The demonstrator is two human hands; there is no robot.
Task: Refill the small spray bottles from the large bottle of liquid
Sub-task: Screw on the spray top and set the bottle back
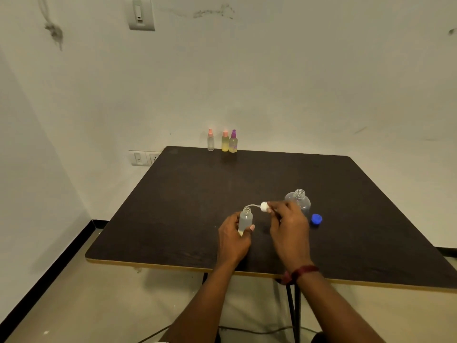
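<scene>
1. My left hand (pixel 232 237) is wrapped around the lower half of a small frosted bottle (pixel 245 220), fingers curled behind it and thumb across the front. It holds the bottle upright just above the table (pixel 188 194).
2. My right hand (pixel 288 224) pinches a white spray top (pixel 264 207) at its fingertips. The thin dip tube (pixel 253 206) curves from it down to the small bottle's open threaded neck.
3. My hands are close together but not touching; the tube bridges the gap between them.
4. I cannot tell how much liquid is in the small frosted bottle.
5. The large clear bottle (pixel 298 201) stands uncapped just behind my right hand; its level is unclear. Its blue cap (pixel 316 219) lies on the table just to the right of that hand.
6. Three more spray bottles stand at the table's far edge, well away from my hands: a clear one with a pink top (pixel 210 142), a yellow one (pixel 225 143), and a purple-topped one (pixel 233 144) touching it.
</scene>
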